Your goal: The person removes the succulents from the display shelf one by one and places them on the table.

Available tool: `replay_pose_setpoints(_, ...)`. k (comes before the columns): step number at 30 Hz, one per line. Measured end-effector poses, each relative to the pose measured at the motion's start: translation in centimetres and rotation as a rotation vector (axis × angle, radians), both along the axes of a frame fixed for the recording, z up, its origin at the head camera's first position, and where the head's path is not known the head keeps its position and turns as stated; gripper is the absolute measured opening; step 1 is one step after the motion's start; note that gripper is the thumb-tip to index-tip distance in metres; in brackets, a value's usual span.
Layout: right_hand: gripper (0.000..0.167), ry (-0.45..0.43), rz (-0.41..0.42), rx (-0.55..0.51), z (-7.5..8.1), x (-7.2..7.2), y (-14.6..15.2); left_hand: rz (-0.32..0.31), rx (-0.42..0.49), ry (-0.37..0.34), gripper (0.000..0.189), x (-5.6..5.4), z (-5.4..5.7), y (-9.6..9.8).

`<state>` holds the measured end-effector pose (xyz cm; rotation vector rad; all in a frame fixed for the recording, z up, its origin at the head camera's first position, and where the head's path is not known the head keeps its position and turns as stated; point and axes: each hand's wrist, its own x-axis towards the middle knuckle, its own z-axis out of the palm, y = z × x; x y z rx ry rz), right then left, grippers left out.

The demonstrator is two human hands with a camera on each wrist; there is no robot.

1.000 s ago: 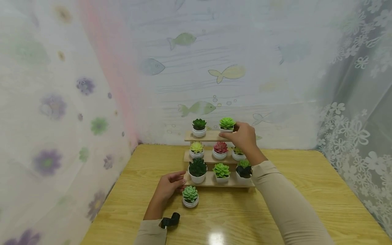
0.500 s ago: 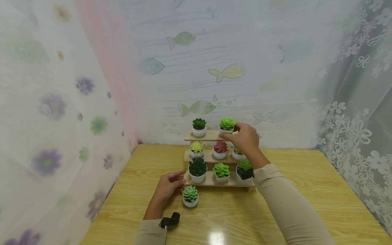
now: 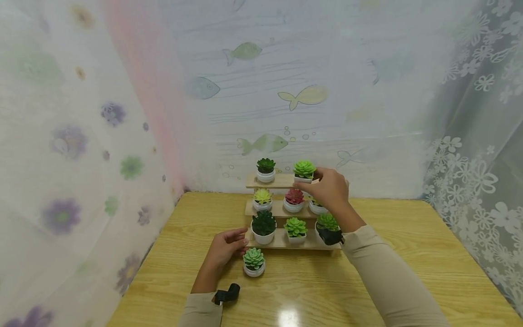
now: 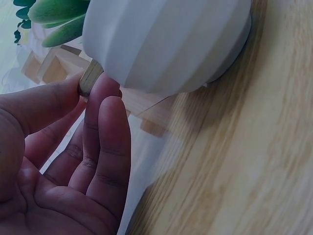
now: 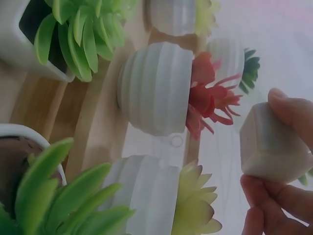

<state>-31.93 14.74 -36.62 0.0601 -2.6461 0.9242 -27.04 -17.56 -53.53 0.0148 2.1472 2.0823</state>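
Observation:
My right hand [image 3: 328, 188] grips a small square white pot with a bright green succulent [image 3: 304, 170] at the three-tier wooden stand's top shelf. In the right wrist view, thumb and fingers hold the square pot [image 5: 274, 144] by its sides, with a gap between its base and the top board. My left hand [image 3: 224, 249] pinches the left end of the stand's lowest shelf [image 3: 278, 245] between thumb and index finger; the left wrist view shows that board end [image 4: 90, 78]. Just beside the left hand, a pale green succulent in a round white pot [image 3: 254, 262] stands on the table.
A dark green succulent [image 3: 266, 170] sits at the top shelf's left. Yellow [image 3: 263, 200] and red [image 3: 294, 200] succulents, plus a partly hidden one, fill the middle shelf. Several green ones, including a large dark one [image 3: 263, 227], line the lowest. A patterned curtain [image 3: 245, 113] hangs behind.
My right hand has shifted slightly down and to the right, and the square-potted succulent has come a little lower with it. The left hand has stayed at the stand's end.

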Motion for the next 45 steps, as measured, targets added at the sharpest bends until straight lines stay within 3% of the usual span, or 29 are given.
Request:
replay_pose_setpoints(10, 0.050, 0.030, 0.045, -0.010, -0.6, 1.2, 0.0, 0.000, 0.005, 0.006, 0.045, 0.1, 0.1, 0.0)
replay_pose_setpoints(26, 0.074, 0.043, 0.066, 0.020, -0.2, 4.0, -1.0, 0.003, 0.003, 0.006, 0.044, 0.2, 0.2, 0.0)
replay_pose_setpoints(33, 0.051, 0.080, 0.108, 0.056, -1.0, 5.1, -0.7, 0.011, -0.006, -0.012, 0.043, 0.2, 0.3, 0.2)
replay_pose_setpoints(39, 0.054, 0.056, 0.137, 0.039, -1.9, 6.2, -0.6, 0.014, -0.010, -0.019, 0.044, 0.2, 0.3, 0.2)
replay_pose_setpoints(45, 0.039, 0.102, 0.166, 0.014, -2.4, 7.3, -0.7, 0.020, -0.010, -0.023, 0.044, 0.4, 0.5, 0.2)
